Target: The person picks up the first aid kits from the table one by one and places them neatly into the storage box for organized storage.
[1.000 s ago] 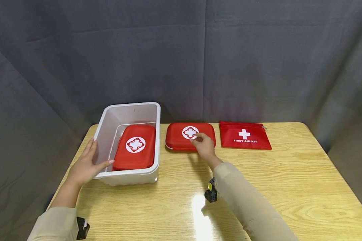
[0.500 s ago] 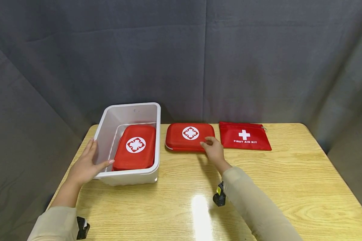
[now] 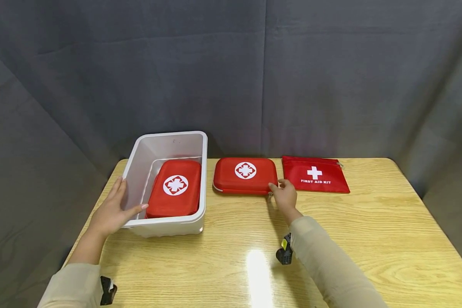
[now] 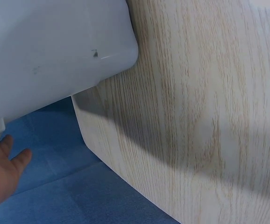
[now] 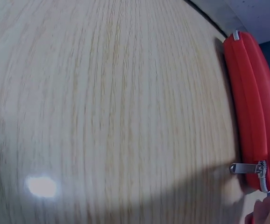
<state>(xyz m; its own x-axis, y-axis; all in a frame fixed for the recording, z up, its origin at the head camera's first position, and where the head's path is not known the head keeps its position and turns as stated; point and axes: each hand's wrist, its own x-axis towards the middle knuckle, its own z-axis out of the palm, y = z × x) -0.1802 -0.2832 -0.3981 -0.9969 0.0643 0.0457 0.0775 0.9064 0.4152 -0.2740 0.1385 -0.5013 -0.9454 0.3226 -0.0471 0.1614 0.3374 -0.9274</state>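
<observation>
A white plastic bin stands at the left of the table with a red hard-shell first aid case inside it. My left hand rests on the bin's near-left corner, thumb stretched over the rim and fingers along the left side. Another red first aid case lies flat beside the bin. At its near right corner is my right hand, fingers slightly bent, close to the metal zipper pull. In the right wrist view only the fingertips show, at the lower edge, and contact is hard to judge.
A flat red first aid pouch with white lettering lies right of the second case. A grey curtain hangs behind the wooden table. The table's left edge runs close to the bin.
My right hand has moved right across the second case, from its white emblem to its near right corner. The left hand stays on the bin, and the cases keep their places.
</observation>
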